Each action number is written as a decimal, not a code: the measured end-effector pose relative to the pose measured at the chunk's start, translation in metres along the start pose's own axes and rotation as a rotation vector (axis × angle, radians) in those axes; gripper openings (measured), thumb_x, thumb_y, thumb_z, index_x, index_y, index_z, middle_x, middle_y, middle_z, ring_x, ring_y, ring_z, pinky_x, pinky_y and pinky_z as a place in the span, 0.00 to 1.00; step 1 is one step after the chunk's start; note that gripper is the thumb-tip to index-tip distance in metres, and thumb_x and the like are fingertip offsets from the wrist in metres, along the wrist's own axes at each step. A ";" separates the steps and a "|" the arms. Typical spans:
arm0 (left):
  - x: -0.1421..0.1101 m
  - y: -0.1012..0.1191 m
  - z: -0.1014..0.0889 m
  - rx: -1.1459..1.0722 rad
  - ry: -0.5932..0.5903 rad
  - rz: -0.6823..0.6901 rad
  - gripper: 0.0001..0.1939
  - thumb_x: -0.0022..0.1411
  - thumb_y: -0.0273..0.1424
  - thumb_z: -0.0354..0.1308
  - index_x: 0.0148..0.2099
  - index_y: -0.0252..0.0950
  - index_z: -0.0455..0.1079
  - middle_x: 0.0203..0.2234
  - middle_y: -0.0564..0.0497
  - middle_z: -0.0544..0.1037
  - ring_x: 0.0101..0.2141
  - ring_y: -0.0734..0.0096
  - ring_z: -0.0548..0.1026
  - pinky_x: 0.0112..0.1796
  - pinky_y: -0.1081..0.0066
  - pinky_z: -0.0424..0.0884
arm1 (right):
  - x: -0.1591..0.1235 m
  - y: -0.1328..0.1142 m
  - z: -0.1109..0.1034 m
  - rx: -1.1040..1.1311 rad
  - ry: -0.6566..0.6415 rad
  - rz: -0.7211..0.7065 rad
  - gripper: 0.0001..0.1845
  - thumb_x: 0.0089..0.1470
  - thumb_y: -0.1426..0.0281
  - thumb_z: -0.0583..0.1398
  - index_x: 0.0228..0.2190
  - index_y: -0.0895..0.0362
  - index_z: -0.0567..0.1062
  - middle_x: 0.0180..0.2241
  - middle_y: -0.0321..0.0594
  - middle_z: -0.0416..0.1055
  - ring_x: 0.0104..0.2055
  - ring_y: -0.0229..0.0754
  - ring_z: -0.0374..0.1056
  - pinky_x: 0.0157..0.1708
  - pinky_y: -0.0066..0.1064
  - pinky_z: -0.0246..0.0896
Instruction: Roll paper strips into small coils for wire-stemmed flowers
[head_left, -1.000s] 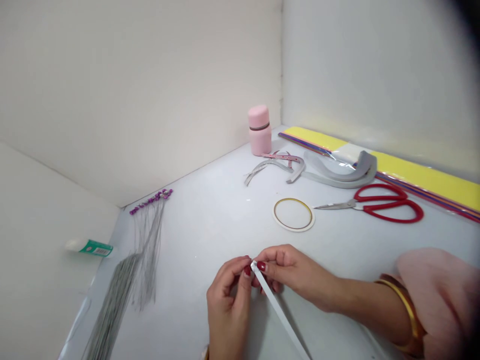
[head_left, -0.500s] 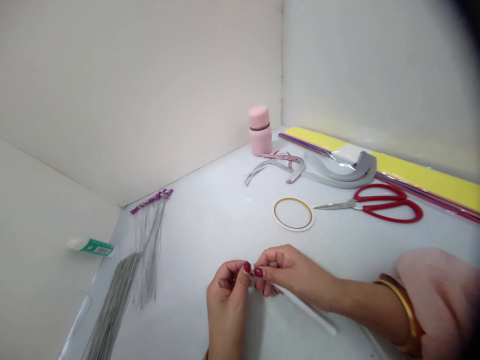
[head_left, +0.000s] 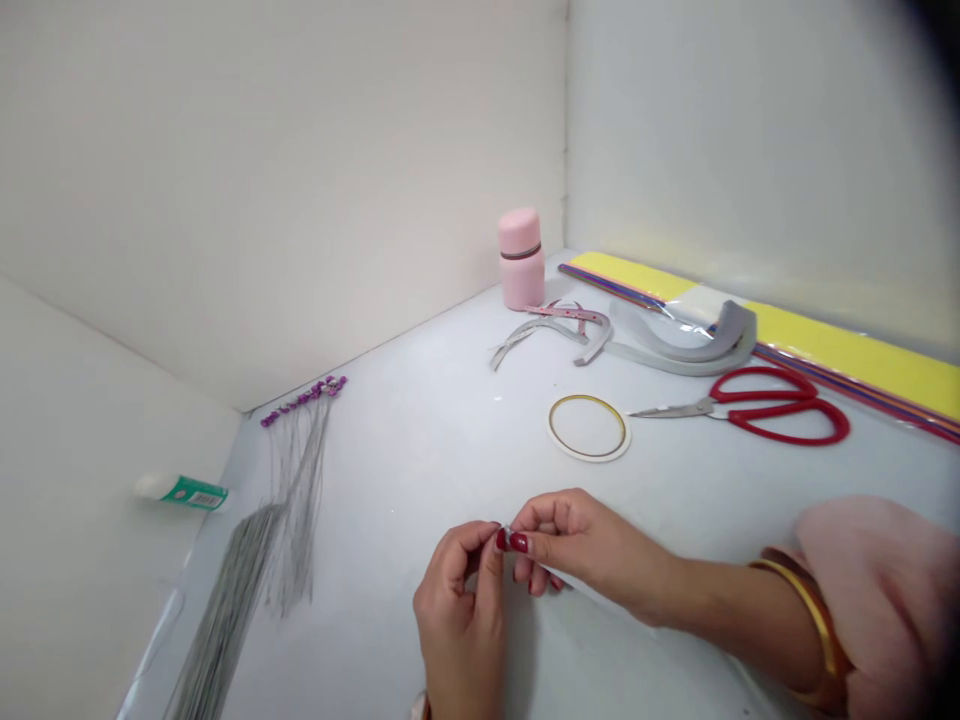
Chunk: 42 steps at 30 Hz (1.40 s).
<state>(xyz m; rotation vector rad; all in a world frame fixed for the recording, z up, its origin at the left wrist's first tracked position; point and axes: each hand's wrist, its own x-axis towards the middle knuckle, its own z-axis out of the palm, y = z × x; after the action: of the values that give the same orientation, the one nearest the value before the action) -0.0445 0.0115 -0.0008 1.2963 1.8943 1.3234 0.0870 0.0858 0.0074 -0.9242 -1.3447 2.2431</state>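
Observation:
My left hand [head_left: 459, 610] and my right hand [head_left: 577, 545] meet near the front of the white table [head_left: 435, 440], thumbs and forefingers pinched together on the end of a thin white paper strip [head_left: 507, 531]. Only a sliver of the strip shows between my red-nailed fingertips; the rest is hidden under my right hand and forearm. A gold bangle [head_left: 814, 625] sits on my right wrist below a pink sleeve [head_left: 885, 590].
Beyond my hands lie a tape ring [head_left: 589, 427], red-handled scissors [head_left: 757, 408], grey curved strips [head_left: 675, 345], a pink jar [head_left: 521, 258] and yellow paper sheets [head_left: 825, 350]. At left are thin wires with purple tips [head_left: 289, 470] and a glue tube [head_left: 182, 490].
The long white strip that stuck out toward me a second ago has swung right and dropped out of sight under my right hand. Both hands stay pinched together in the same spot.

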 end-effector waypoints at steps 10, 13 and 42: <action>-0.003 0.009 0.008 -0.163 0.138 -0.145 0.06 0.51 0.34 0.58 0.29 0.35 0.71 0.22 0.51 0.75 0.25 0.71 0.72 0.27 0.75 0.67 | -0.002 -0.002 0.004 0.062 -0.013 -0.032 0.14 0.46 0.63 0.61 0.27 0.63 0.71 0.23 0.38 0.70 0.22 0.32 0.63 0.24 0.24 0.53; -0.001 0.012 0.008 -0.217 0.140 -0.207 0.07 0.49 0.34 0.59 0.28 0.35 0.71 0.22 0.52 0.76 0.25 0.72 0.72 0.28 0.75 0.67 | -0.001 0.000 0.003 -0.009 0.008 -0.029 0.14 0.46 0.63 0.60 0.26 0.63 0.71 0.21 0.37 0.69 0.22 0.32 0.63 0.22 0.24 0.51; 0.001 -0.002 0.002 0.061 0.046 0.315 0.09 0.54 0.26 0.54 0.34 0.39 0.75 0.33 0.46 0.78 0.36 0.65 0.74 0.38 0.69 0.70 | -0.002 -0.003 -0.001 0.123 -0.003 -0.083 0.17 0.44 0.58 0.61 0.27 0.62 0.72 0.24 0.38 0.70 0.24 0.33 0.63 0.28 0.27 0.56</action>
<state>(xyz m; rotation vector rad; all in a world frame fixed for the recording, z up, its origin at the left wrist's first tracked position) -0.0443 0.0134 -0.0037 1.6626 1.8270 1.4670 0.0886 0.0864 0.0100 -0.8080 -1.2081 2.2367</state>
